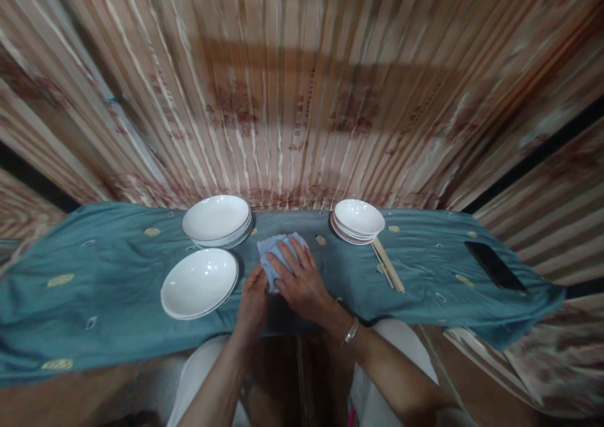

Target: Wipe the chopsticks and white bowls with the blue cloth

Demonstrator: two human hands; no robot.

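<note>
A light blue cloth [267, 246] is bunched between my two hands at the middle of the table's near side. My right hand [304, 283] presses on top of it, fingers bent over the fabric and slightly apart. At the cloth's lower left edge, my left hand [255, 292] grips with thumb and fingers closed. Whether anything lies under or inside the cloth is hidden. Left of my hands sit two stacks of white dishes: a nearer one [199, 283] and a farther, taller one [216, 218].
A stack of small white bowls [359, 218] stands at the back right, with wooden chopsticks [389, 266] lying beside it. Farther right is a black phone [494, 266]. A green patterned cloth [117, 288] covers the table, and a pleated curtain [283, 100] hangs directly behind it.
</note>
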